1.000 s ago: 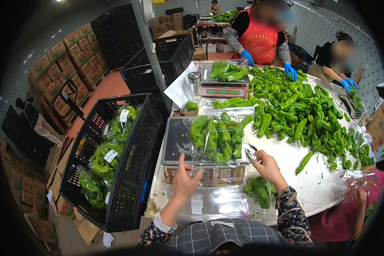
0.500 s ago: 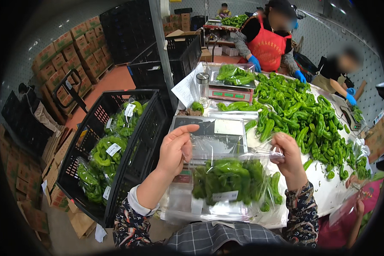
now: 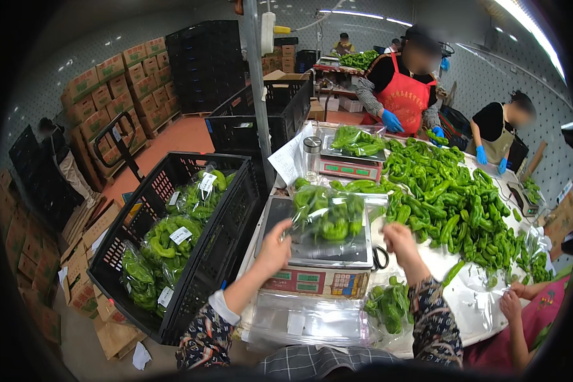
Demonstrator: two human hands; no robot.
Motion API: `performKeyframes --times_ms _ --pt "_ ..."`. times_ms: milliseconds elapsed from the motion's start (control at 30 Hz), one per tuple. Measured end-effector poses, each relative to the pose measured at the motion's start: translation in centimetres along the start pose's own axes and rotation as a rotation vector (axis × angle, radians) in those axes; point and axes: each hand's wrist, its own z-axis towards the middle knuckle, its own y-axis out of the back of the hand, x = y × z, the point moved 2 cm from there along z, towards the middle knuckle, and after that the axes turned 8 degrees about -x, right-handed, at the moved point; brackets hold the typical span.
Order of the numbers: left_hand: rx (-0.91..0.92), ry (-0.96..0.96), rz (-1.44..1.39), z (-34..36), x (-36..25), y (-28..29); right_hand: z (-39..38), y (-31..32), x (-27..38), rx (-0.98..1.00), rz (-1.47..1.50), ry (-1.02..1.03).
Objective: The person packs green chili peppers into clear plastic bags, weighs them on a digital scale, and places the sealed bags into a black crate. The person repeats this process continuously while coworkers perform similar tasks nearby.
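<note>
A clear plastic bag of green peppers (image 3: 328, 213) is tilted over the near weighing scale (image 3: 318, 280), its peppers toward the far side. My left hand (image 3: 275, 248) has its fingers closed on the bag's near left edge. To the right of the bag, my right hand (image 3: 402, 243) is curled closed; whether any plastic is in its fingers cannot be made out. Black-handled scissors (image 3: 380, 257) lie beside the scale. Flat clear bags (image 3: 309, 318) are stacked at the table's front edge, with another bunch of green peppers (image 3: 389, 307) to their right.
A black crate (image 3: 204, 270) with labelled bags of peppers stands at left. Loose green peppers (image 3: 436, 184) heap across the table's right. A second scale (image 3: 350, 167) and a glass jar (image 3: 311, 156) stand behind. Co-workers, one in a red apron (image 3: 404, 92), are around the table.
The bag has gone up and away from me, from hanging between my hands to lying tilted over the scale. My right hand has shifted left and down. The view has tilted up.
</note>
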Motion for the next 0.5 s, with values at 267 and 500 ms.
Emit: performKeyframes --times_ms 267,500 --pt "0.143 0.154 0.016 -4.7 2.6 0.8 -6.1 1.2 -3.1 -0.145 -0.458 0.423" --pt "0.153 0.094 0.053 -5.6 1.6 -0.1 -10.2 -11.9 -0.9 0.268 -0.483 0.814"
